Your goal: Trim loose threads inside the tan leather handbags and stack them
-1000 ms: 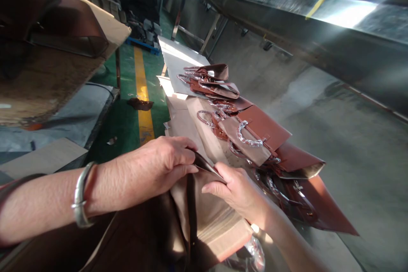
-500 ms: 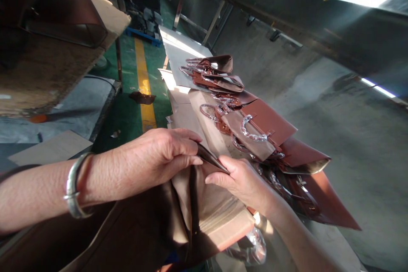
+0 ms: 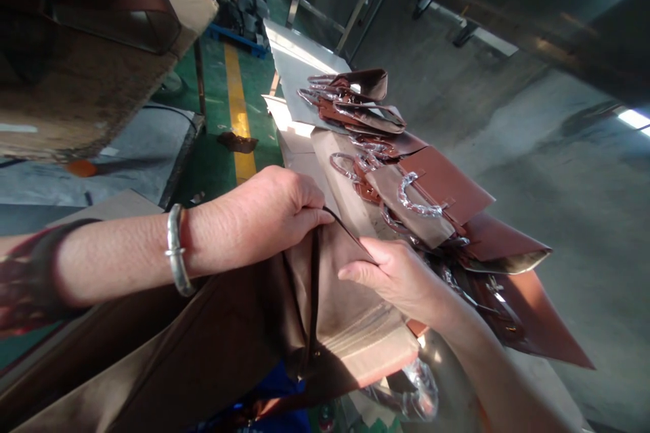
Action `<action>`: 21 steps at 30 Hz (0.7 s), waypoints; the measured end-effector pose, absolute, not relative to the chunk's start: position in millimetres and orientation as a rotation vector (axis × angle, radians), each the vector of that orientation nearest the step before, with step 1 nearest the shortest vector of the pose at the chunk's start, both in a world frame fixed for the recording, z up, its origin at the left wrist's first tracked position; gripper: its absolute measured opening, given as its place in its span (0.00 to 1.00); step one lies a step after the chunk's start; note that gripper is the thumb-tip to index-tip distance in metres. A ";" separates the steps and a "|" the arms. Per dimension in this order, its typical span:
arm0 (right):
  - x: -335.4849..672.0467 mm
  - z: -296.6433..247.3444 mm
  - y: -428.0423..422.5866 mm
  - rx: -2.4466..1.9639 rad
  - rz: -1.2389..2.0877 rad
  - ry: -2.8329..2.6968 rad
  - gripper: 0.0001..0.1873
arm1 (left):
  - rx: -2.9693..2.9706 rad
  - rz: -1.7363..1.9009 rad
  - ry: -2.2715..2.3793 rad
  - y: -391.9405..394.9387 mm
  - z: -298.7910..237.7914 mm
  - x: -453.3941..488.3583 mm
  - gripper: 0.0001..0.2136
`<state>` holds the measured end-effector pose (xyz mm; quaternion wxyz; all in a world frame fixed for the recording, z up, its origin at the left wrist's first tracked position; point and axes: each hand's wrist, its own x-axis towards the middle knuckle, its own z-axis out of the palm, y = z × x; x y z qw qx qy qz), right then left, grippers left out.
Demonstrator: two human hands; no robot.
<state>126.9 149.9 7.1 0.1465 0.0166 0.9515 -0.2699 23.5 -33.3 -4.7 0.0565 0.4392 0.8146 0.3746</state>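
A brown handbag (image 3: 350, 298) with a beige lining lies turned toward me, its inside showing. My left hand (image 3: 284, 213), with a silver bangle at the wrist, pinches the dark edge of the bag's lining at the centre. Further along the same edge, my right hand (image 3: 393, 277) grips it between thumb and fingers, so the edge runs taut between both hands. A plastic-wrapped handle (image 3: 419, 389) hangs below the bag. Darker brown material (image 3: 203, 345) spreads over the lower left.
Several brown handbags (image 3: 447, 183) with plastic-wrapped handles lie in a row on a board-topped bench (image 3: 325, 149) beside a grey wall (image 3: 583, 183). At left stands a cardboard-coloured table (image 3: 101, 88) bearing a brown bag piece. A brown scrap (image 3: 237, 142) lies on the green floor.
My left hand has rolled over and its pinched edge looks thinner and straighter. The view has shifted slightly, and more of the left forearm shows.
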 end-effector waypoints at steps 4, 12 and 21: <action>125.7 8.5 148.8 0.059 -0.844 2.682 0.19 | 1.264 1.032 2.526 -31.2 -4.4 21.2 0.08; 125.2 7.0 150.9 0.035 -0.887 2.652 0.18 | 1.304 1.086 2.508 -32.2 -10.2 19.0 0.09; 125.4 6.3 149.2 0.021 -0.902 2.602 0.19 | 1.302 1.090 2.540 -32.3 -9.8 19.4 0.07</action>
